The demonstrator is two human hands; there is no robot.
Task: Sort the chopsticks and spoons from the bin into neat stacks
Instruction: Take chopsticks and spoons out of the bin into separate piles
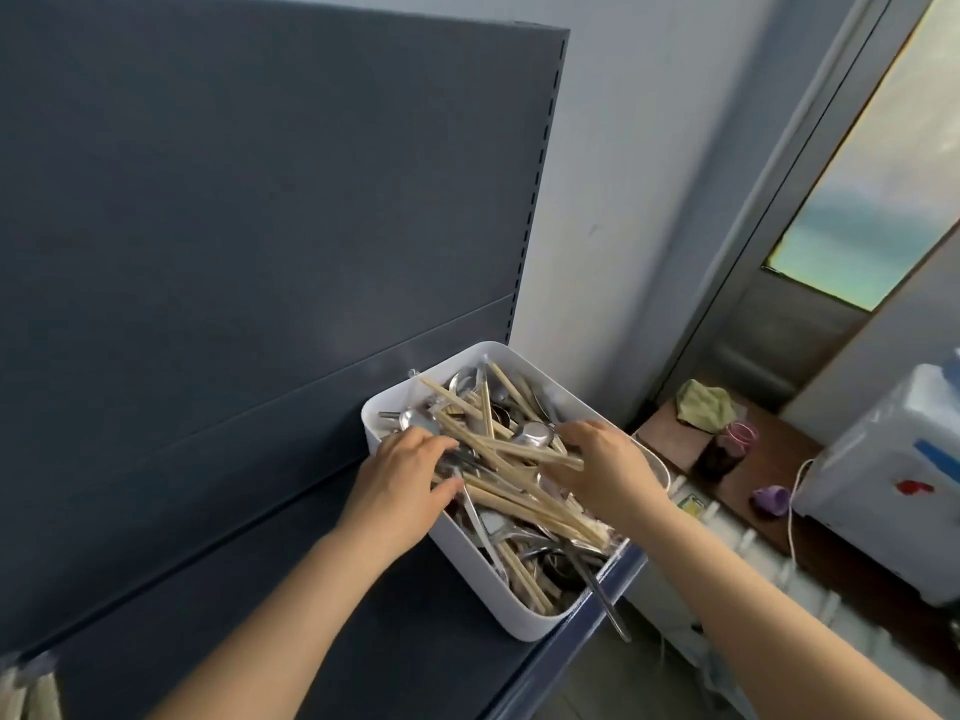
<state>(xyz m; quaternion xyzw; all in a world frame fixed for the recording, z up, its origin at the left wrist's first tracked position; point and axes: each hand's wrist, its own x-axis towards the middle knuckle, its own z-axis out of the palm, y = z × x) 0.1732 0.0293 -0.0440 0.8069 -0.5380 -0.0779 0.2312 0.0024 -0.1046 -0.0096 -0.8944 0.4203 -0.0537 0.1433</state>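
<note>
A white plastic bin [470,589] stands at the right end of a dark grey shelf [270,589]. It is full of tangled wooden chopsticks [511,462] and metal spoons [532,433]. My left hand [402,478] reaches in over the bin's left wall, its fingers curled round some cutlery at the left of the pile. My right hand [605,462] is over the bin's right side, fingers bent down onto a few chopsticks. One spoon handle [608,605] sticks out past the bin's near corner.
The shelf's dark back panel [260,200] rises right behind the bin. Right of the shelf, lower down, a brown table [769,475] carries a green cloth [706,405], a dark jar [724,452] and a purple cap [771,498]. A white appliance [893,475] stands at far right.
</note>
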